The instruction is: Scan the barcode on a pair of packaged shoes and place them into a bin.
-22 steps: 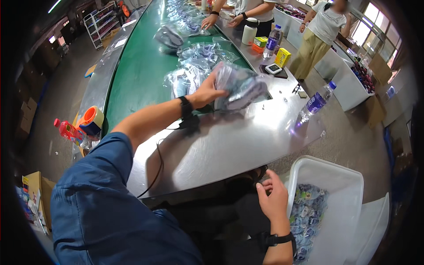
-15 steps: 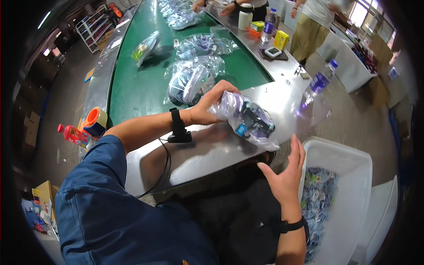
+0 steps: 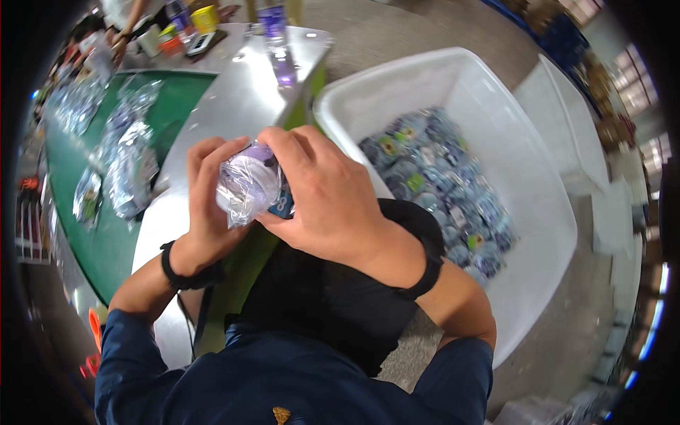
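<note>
Between both hands, above the edge of the metal table (image 3: 230, 92), I hold a pair of lavender and white shoes (image 3: 248, 180) in a crinkled clear plastic bag. My left hand (image 3: 211, 191) is wrapped round its left side. My right hand (image 3: 329, 202) grips the other side, with fingers over the top and the thumb underneath. A dark blue tag shows beside the right thumb. To the right stands a large white bin (image 3: 542, 283), partly filled with several similar bagged pairs of shoes (image 3: 439, 188).
On the green conveyor belt (image 3: 92, 258) at the left lie more bagged shoes (image 3: 131, 170). A purple-labelled bottle (image 3: 275, 42) stands on the far part of the table, with a yellow box (image 3: 205, 19) beyond. Another person's arm (image 3: 127, 25) reaches over the belt's far end.
My view has turned right toward the bin. My right hand, open and apart before, has closed on the bagged shoes, which now sit upright between both hands.
</note>
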{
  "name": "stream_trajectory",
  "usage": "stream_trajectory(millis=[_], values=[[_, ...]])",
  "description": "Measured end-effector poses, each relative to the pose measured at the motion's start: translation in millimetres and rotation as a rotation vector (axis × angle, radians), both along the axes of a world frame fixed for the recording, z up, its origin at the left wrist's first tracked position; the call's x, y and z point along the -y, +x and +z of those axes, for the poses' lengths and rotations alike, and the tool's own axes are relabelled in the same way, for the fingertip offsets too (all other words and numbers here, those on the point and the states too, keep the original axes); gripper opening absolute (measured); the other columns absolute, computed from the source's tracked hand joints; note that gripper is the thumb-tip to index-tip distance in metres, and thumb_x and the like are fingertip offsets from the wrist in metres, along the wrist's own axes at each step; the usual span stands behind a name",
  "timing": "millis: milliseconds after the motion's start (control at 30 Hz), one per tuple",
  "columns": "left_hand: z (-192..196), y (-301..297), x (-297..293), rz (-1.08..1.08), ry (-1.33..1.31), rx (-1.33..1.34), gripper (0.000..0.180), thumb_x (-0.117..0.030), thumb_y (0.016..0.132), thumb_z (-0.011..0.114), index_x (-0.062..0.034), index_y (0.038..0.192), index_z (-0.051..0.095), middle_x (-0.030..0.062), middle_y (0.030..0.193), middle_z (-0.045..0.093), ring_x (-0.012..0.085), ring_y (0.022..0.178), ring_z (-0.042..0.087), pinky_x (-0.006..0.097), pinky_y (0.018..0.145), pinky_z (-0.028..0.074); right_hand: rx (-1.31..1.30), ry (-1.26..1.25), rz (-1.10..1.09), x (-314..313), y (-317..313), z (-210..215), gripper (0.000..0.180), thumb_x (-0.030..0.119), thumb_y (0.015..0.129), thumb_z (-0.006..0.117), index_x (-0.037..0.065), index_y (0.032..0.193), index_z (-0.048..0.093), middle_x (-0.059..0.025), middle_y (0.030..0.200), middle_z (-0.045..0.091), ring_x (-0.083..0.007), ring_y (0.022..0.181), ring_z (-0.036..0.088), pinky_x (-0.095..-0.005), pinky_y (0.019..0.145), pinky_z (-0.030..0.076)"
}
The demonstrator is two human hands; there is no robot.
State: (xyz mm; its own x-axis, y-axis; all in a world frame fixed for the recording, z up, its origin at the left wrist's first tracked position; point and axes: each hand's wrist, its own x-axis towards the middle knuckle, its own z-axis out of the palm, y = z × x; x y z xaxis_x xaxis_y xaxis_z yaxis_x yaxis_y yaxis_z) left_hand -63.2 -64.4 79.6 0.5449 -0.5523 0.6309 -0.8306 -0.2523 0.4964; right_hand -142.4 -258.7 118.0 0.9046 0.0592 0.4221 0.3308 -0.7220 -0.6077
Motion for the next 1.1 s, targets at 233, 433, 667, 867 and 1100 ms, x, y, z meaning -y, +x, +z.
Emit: stream_trajectory(millis=[233, 433, 667, 867, 1100], values=[[8.9, -25.6, -6.8, -0.270, 0.161, -0.169, 0.065, -0.008, 0.079, 0.082, 0.0045, 0.136, 0.054, 0.0166, 0.115, 0.059, 0.0298, 0.110, 0.060, 0.040, 0.099, 0.047, 0.079, -0.148, -0.501, 146.6, -84.6, 4.9, 0.068, 0.010, 0.069, 0.084, 0.005, 0.131, 0.055, -0.0145, 0.122, 0.064, -0.0286, 0.111, 0.065, -0.0394, 0.097, 0.052], [26.1, -37.1, -49.0, -0.393, 0.131, -0.945, 0.042, -0.005, 0.084, 0.076, 0.0024, 0.124, 0.064, 0.0104, 0.100, 0.068, 0.0198, 0.096, 0.065, 0.033, 0.092, 0.049, -0.055, -0.360, -0.943, 313.1, -213.1, -64.6, 0.075, 0.010, 0.069, 0.087, 0.004, 0.136, 0.054, -0.0171, 0.124, 0.061, -0.0339, 0.115, 0.060, -0.0413, 0.101, 0.049], [31.3, -25.5, -88.1, -0.205, -0.110, -1.012, 0.040, -0.026, 0.090, 0.075, 0.0011, 0.117, 0.063, 0.0067, 0.092, 0.064, 0.0171, 0.085, 0.064, 0.031, 0.080, 0.052, -0.615, -0.328, -1.037, 397.6, -299.9, -189.7, 0.075, 0.030, 0.081, 0.084, 0.001, 0.142, 0.053, -0.0208, 0.131, 0.063, -0.0335, 0.115, 0.064, -0.0411, 0.098, 0.051], [48.9, -0.8, -168.9, 0.026, -0.552, -1.009, 0.038, -0.023, 0.103, 0.059, 0.0037, 0.130, 0.055, 0.0001, 0.092, 0.055, 0.0104, 0.078, 0.053, 0.028, 0.075, 0.048, -0.492, 0.071, -0.579, 245.6, -116.7, -101.6, 0.055, 0.025, 0.087, 0.079, -0.002, 0.132, 0.061, -0.0199, 0.119, 0.070, -0.0279, 0.107, 0.069, -0.0387, 0.090, 0.054], [29.1, 39.1, -262.3, 0.588, -0.419, -0.794, 0.041, -0.025, 0.098, 0.067, -0.0058, 0.134, 0.061, 0.0056, 0.123, 0.064, 0.0151, 0.114, 0.057, 0.033, 0.098, 0.046, -0.265, -0.092, 0.101, 71.1, -13.8, -1.1, 0.050, 0.009, 0.082, 0.075, -0.003, 0.129, 0.062, -0.0204, 0.111, 0.069, -0.0334, 0.104, 0.067, -0.0412, 0.093, 0.051]])
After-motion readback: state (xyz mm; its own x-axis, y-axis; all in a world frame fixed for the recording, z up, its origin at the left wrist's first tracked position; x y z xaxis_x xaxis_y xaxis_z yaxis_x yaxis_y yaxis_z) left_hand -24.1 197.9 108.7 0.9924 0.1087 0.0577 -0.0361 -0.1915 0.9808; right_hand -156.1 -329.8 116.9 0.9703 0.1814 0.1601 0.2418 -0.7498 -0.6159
